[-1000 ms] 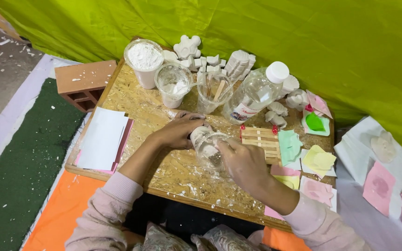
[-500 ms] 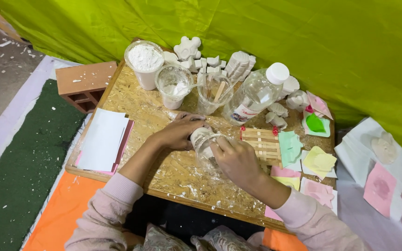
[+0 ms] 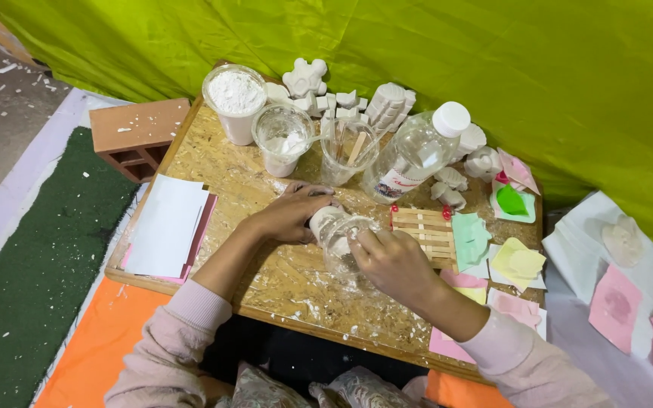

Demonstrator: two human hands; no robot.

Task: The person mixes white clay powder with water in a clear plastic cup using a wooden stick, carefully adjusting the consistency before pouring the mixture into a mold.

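Chipboard table [image 3: 221, 162], green cloth behind.
Left hand [image 3: 292, 215] and right hand [image 3: 394, 261] both gripping clear plastic mould [image 3: 338, 238].

A yellow-green backdrop [image 3: 417, 45], white powder [image 3: 235, 91], a green mat [image 3: 32, 272], pink paper squares [image 3: 615, 307].

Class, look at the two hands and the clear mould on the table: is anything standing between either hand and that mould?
Nothing visible does. The left hand and right hand both already touch the clear mould; the cups and bottle stand behind it.
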